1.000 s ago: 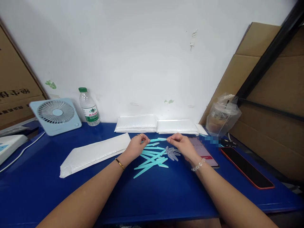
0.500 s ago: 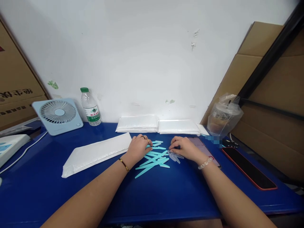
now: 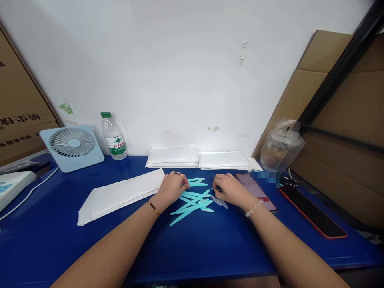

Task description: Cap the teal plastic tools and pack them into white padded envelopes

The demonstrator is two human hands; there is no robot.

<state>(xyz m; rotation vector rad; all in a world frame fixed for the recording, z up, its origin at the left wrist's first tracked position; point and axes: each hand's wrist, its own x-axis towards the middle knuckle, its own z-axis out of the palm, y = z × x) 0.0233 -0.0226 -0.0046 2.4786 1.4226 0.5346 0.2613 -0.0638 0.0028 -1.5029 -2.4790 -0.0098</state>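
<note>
On the blue table (image 3: 195, 248) a loose pile of turquoise sticks (image 3: 193, 202) is seen between two bare hands. The left grip (image 3: 172, 187) is curled over the pile's far end, fingertips touching the sticks. The right grip (image 3: 229, 190) is laid against a few clear plastic pieces (image 3: 220, 202) just beside the pile. A white padded envelope (image 3: 120, 195) is placed left of the left grip, a phone (image 3: 253, 185) beside the right.

both forearms reach forward, left hand (image 3: 172, 188) and right hand (image 3: 229, 190) palm-down, fingers curled.
</note>
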